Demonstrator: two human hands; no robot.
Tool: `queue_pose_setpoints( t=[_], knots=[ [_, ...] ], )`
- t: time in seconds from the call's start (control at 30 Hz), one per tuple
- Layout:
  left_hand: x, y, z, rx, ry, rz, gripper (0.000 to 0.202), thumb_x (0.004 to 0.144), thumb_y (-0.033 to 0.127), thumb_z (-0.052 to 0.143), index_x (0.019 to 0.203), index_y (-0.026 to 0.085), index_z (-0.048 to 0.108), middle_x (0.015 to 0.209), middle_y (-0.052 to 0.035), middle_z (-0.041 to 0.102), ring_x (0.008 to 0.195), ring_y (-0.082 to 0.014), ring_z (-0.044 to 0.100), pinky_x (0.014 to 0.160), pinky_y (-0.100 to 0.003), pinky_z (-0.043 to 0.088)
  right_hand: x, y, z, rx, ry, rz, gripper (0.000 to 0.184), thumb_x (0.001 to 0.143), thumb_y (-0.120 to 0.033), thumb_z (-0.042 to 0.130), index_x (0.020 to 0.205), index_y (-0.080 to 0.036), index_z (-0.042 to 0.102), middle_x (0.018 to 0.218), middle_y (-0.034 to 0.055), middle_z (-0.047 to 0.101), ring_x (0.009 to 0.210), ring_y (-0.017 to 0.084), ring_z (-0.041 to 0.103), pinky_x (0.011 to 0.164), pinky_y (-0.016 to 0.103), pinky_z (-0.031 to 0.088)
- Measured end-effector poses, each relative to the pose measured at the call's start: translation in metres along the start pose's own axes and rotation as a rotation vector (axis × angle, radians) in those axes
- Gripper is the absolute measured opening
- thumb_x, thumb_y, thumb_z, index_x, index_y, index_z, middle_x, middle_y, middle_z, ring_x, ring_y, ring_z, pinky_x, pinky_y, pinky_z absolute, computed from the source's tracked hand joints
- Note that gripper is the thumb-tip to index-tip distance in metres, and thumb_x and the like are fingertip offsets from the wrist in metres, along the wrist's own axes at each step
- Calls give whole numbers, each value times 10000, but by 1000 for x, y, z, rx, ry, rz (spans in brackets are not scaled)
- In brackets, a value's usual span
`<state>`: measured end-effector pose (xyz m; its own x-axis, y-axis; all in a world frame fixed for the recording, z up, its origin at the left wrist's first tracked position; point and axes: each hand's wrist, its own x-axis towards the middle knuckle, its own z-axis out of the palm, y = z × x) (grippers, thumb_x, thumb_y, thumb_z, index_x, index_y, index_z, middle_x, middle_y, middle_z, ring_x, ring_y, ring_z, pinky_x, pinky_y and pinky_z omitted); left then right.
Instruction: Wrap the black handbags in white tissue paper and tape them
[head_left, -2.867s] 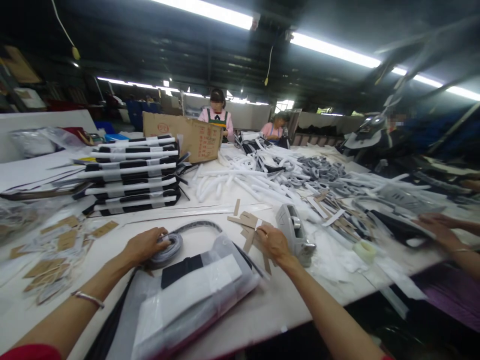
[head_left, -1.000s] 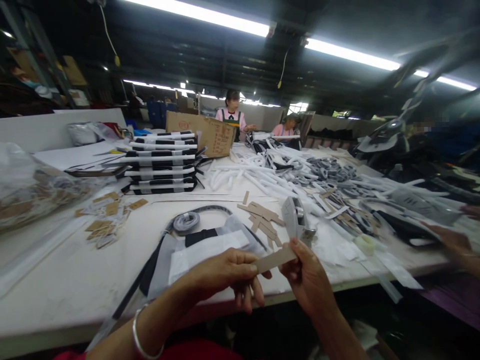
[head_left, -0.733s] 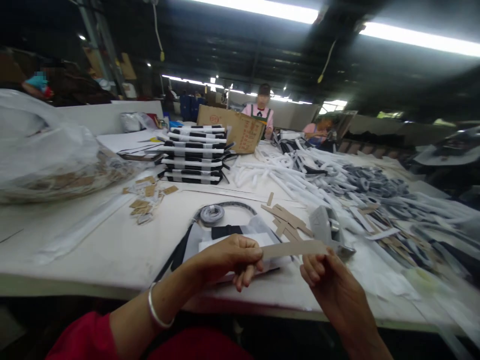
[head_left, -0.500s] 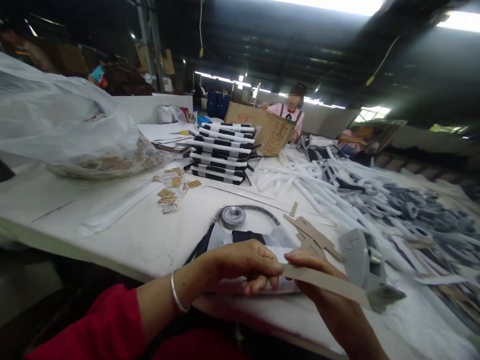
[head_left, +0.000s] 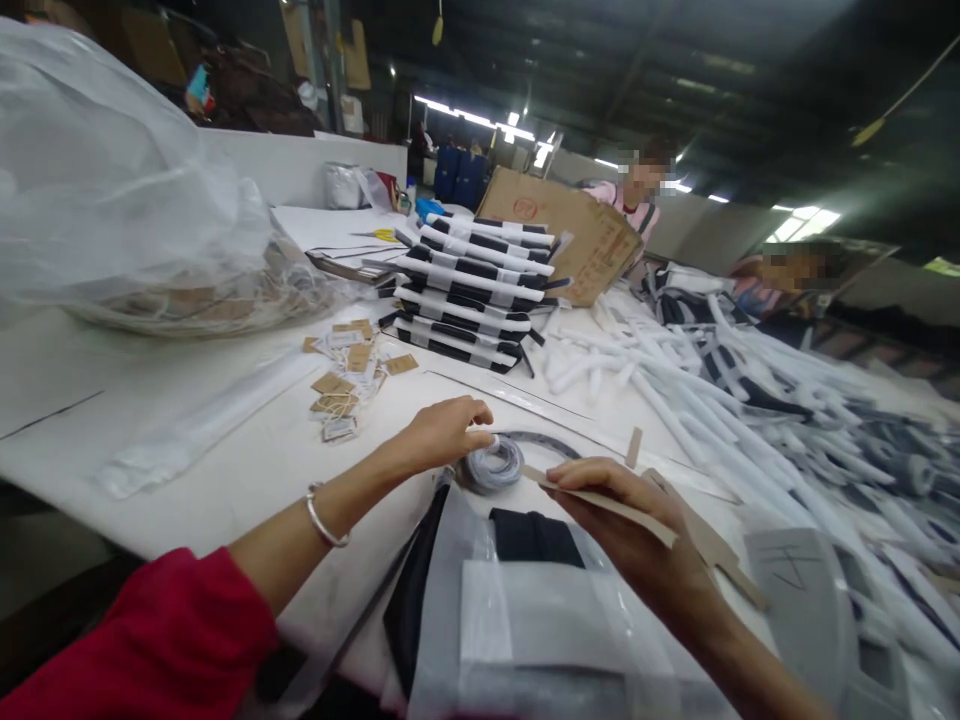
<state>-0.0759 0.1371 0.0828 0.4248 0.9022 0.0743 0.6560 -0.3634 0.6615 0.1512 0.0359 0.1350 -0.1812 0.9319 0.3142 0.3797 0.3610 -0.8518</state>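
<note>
My right hand (head_left: pixel 630 510) grips a thin tan cardboard strip (head_left: pixel 600 495) between thumb and fingers. My left hand (head_left: pixel 450 432), a bangle on its wrist, has its thumb and fingers apart at the edge of a roll of clear tape (head_left: pixel 491 466). Whether the thumb touches the roll, I cannot tell. Below both hands lies a black bag (head_left: pixel 536 538) partly covered in grey-white wrapping, with a white sheet (head_left: pixel 547 615) across it. Its dark handle (head_left: pixel 551 440) curves behind the roll.
Stacked wrapped black bags (head_left: pixel 472 290) stand at the table's middle. Tan tags (head_left: pixel 334 385) with strings lie left of them, near a large clear plastic sack (head_left: pixel 135 200). White rolled pieces (head_left: pixel 675 400) spread rightward. A person (head_left: pixel 637 205) stands behind a carton (head_left: pixel 559 230).
My left hand has left the cardboard strip and moved forward to the tape roll. My right hand keeps the strip. The view has shifted, and more of the bag shows.
</note>
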Motion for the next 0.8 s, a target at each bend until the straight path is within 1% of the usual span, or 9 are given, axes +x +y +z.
queue_pose_setpoints(
  t=[0.1, 0.17, 0.23, 0.37, 0.47, 0.53, 0.6, 0.73, 0.8],
  knots=[
    [17, -23, 22, 227, -34, 13, 484, 799, 379, 629, 1247, 201, 586, 1251, -97, 630, 1158, -284, 571, 963, -385, 458, 20, 20, 12, 0, -49, 67, 77, 832, -311, 719, 847, -236, 731, 926, 60, 735, 869, 240, 689, 772, 344, 564],
    [22, -29, 36, 294, -48, 16, 511, 793, 362, 626, 1271, 194, 568, 1230, -105, 636, 1147, -291, 572, 965, -394, 460, 28, 36, 19, -7, -100, 102, 110, 855, -330, 696, 874, -224, 717, 926, 58, 729, 862, 231, 684, 779, 346, 558],
    [24, -30, 44, 329, -40, 27, 462, 796, 342, 616, 1233, 195, 591, 1169, -102, 655, 1110, -290, 579, 943, -391, 469, 34, 52, 25, -29, -145, 106, 124, 874, -336, 673, 897, -218, 703, 918, 54, 724, 851, 221, 679, 779, 341, 551],
    [25, -26, 46, 321, -38, 31, 273, 820, 314, 576, 1057, 204, 656, 1050, -88, 663, 1015, -273, 599, 865, -371, 490, 43, 75, 32, -164, -238, -5, 78, 898, -280, 636, 907, -220, 685, 848, 32, 709, 778, 190, 663, 718, 303, 525],
    [26, -28, 48, 282, -29, -12, 220, 824, 301, 560, 1002, 221, 662, 1001, -64, 667, 972, -247, 609, 830, -346, 496, 47, 84, 34, -276, -290, -145, 57, 894, -216, 621, 900, -220, 678, 824, 25, 710, 753, 180, 660, 714, 296, 512],
    [27, -30, 50, 270, -15, -27, 214, 808, 287, 569, 992, 229, 662, 988, -50, 669, 965, -238, 611, 836, -338, 494, 47, 85, 35, -312, -283, -207, 70, 891, -187, 613, 899, -217, 676, 831, 27, 715, 770, 180, 666, 731, 297, 512],
    [27, -32, 51, 266, 11, -35, 229, 787, 263, 579, 1000, 232, 658, 988, -43, 666, 969, -233, 612, 850, -332, 490, 45, 84, 36, -308, -269, -199, 70, 884, -178, 623, 905, -217, 676, 831, 21, 717, 771, 175, 672, 729, 287, 515],
    [24, -34, 48, 243, 43, -60, 268, 783, 230, 571, 1040, 242, 646, 1000, -29, 655, 960, -217, 626, 845, -314, 487, 42, 79, 38, -239, -271, -55, 57, 873, -192, 649, 897, -227, 687, 822, -2, 718, 751, 164, 678, 700, 262, 519],
    [22, -33, 45, 237, 49, -70, 270, 792, 232, 568, 1051, 254, 639, 1011, -19, 647, 933, -210, 636, 816, -310, 492, 43, 77, 39, -226, -261, -24, 53, 878, -199, 646, 895, -228, 687, 825, -4, 719, 750, 161, 678, 694, 257, 517]
  ],
)
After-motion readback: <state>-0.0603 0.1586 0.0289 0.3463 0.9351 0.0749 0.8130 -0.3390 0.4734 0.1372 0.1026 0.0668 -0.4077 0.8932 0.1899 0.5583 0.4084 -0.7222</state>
